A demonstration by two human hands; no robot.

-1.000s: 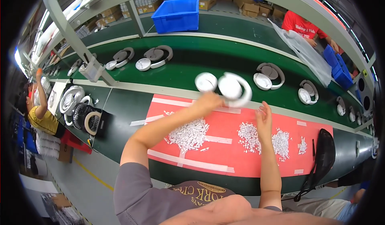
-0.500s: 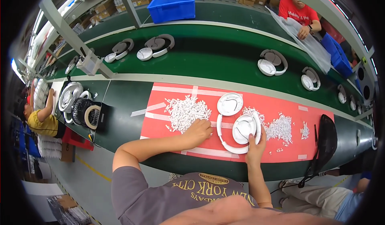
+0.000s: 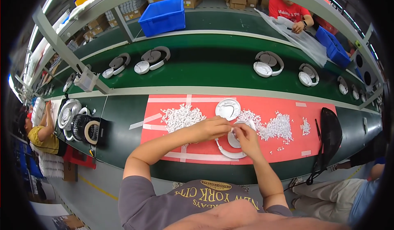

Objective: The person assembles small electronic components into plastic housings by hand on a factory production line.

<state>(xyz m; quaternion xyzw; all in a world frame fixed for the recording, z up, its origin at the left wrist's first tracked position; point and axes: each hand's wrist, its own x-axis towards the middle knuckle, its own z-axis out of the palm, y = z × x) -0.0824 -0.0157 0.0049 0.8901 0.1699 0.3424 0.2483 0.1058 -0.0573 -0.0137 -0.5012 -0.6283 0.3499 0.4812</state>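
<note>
A pair of white over-ear headphones lies on the red mat (image 3: 197, 151), its far ear cup (image 3: 228, 108) facing up with a thin dark wire inside. The headband (image 3: 228, 153) curves round on the near side. Over the nearer ear cup (image 3: 234, 141), which they partly cover, my two hands meet. My left hand (image 3: 213, 128) reaches in from the left with fingers pinched. On the right, my right hand (image 3: 247, 140) is also pinched, fingertips close to the left's. Whatever sits between the fingertips is too small to make out.
White plastic pieces (image 3: 180, 117) are heaped left of the headphones; smaller white bits (image 3: 279, 126) lie right. A black curved cover (image 3: 331, 127) rests at the mat's right end, a black fan (image 3: 86, 128) at left. Beyond, more headphones (image 3: 269, 64) sit on a green conveyor (image 3: 205, 62).
My left hand has left the heap of white pieces and come over the near ear cup. My right hand has let go of the headphones' right side and moved in beside it.
</note>
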